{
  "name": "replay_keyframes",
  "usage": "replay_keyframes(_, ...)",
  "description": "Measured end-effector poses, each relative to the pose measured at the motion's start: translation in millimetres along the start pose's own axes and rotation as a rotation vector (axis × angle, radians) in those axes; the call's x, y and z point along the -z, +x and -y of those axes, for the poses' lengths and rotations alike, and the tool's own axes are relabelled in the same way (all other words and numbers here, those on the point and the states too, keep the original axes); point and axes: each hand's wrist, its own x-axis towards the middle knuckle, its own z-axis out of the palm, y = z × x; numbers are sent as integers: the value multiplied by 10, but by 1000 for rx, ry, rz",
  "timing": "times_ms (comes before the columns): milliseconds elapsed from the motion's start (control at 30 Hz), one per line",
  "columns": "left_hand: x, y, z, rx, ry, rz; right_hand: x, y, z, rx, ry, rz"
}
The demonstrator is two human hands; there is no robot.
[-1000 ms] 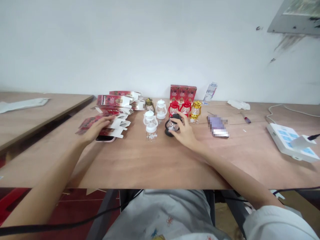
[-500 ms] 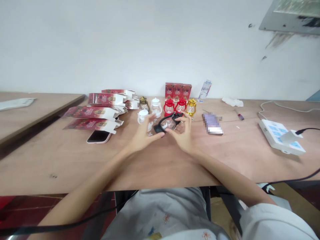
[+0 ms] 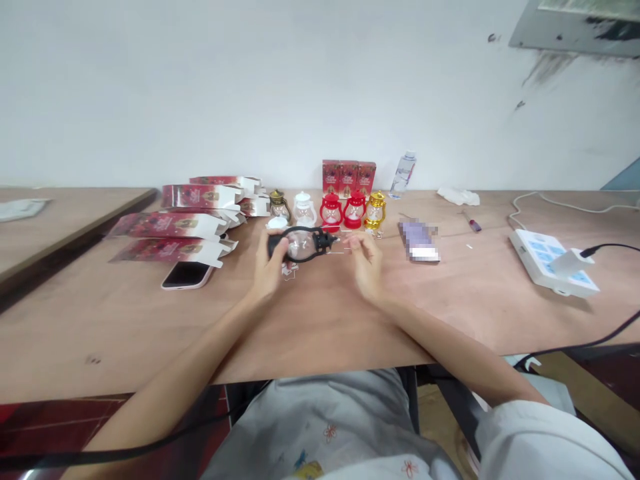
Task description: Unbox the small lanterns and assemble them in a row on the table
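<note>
My left hand (image 3: 271,263) is wrapped round the base of a black lantern (image 3: 301,245), which lies on its side in the air with its top toward the right. A thin wire handle reaches from the lantern's top to my right hand (image 3: 366,261), whose fingertips pinch its end. Behind them stand a bronze lantern (image 3: 279,205), a white lantern (image 3: 304,209), two red lanterns (image 3: 331,211) and a gold lantern (image 3: 375,210). Another white lantern (image 3: 277,223) is partly hidden behind my left hand.
Flattened red boxes (image 3: 173,225) and a phone (image 3: 187,275) lie at the left. Three red boxes (image 3: 349,178) and a bottle (image 3: 403,175) stand by the wall. At the right are another phone (image 3: 419,240), a screwdriver (image 3: 475,226), tissue (image 3: 459,195) and a power strip (image 3: 543,260).
The black lantern has turned nearly level and moved left with my left hand. My right hand has come off the lantern's body and now pinches the wire handle. The view has shifted slightly.
</note>
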Motion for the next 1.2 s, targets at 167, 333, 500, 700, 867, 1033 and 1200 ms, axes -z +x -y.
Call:
replay_keyframes(167, 18, -9, 46, -42, 0, 35, 3, 71, -153, -329, 149, 245)
replay_keyframes(333, 13, -34, 173, -29, 89, 11, -49, 16, -233, -569, 422, 322)
replay_keyframes(500, -9, -50, 167, -10, 60, -1, -54, 0, -144, -650, 580, 298)
replay_keyframes(700, -40, -73, 54, 28, 46, -2, -62, -32, -83, -766, 730, 306)
replay_keyframes(867, -66, -78, 37, 61, -21, 77, -82, -61, -90, -782, 762, 338)
replay_keyframes(1033, -52, -53, 63, 89, -47, 96, -59, -32, -101, -778, 758, 352)
replay_keyframes(1200, -41, -31, 72, 108, -67, 118, -24, 5, -81, -769, 760, 343)
